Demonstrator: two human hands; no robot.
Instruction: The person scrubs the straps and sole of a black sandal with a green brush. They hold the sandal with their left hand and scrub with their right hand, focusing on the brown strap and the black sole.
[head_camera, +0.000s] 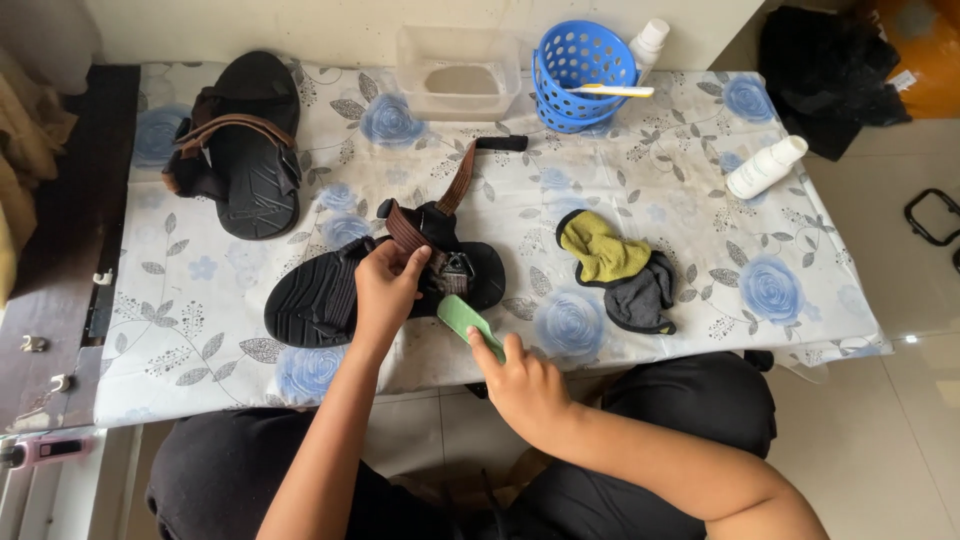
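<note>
A black sandal (320, 295) with brown straps lies on its side near the table's front edge. My left hand (385, 290) grips it at the strap, fingers curled over the middle. My right hand (522, 382) holds a green brush (462, 318) whose head touches the sandal's heel end. One brown strap (460, 178) trails loose toward the back of the table. A second black sandal (245, 140) rests sole down at the far left.
A yellow and grey cloth (622, 270) lies right of the sandal. At the back stand a clear plastic tub (460, 75) and a blue basket (580, 70) holding a toothbrush. A white bottle (765, 166) lies at the right. The table has a floral cover (700, 220).
</note>
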